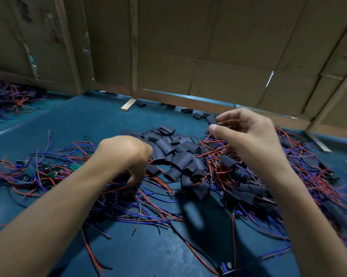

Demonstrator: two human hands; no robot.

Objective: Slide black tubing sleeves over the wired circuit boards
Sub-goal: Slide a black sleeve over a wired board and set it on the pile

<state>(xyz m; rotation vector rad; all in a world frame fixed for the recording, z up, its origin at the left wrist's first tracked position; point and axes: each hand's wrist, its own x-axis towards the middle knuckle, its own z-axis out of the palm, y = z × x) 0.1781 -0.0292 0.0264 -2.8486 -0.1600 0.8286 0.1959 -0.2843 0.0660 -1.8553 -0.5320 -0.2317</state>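
Left to right on the blue worktop point(68, 120): bare green circuit boards point(52, 173) among red and blue wires; left hand point(132, 156) curled, pinching wires; heap of flat black tubing sleeves point(174, 156); right hand point(246, 132) raised, gripping one black sleeve point(211, 119).

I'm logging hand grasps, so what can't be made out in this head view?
- Left hand: fingertips buried in the wires; hold unclear.
- Right hand: fingers touch a black sleeve, mostly hidden.
- Dark blurred shape near the sleeve pile: unidentifiable.
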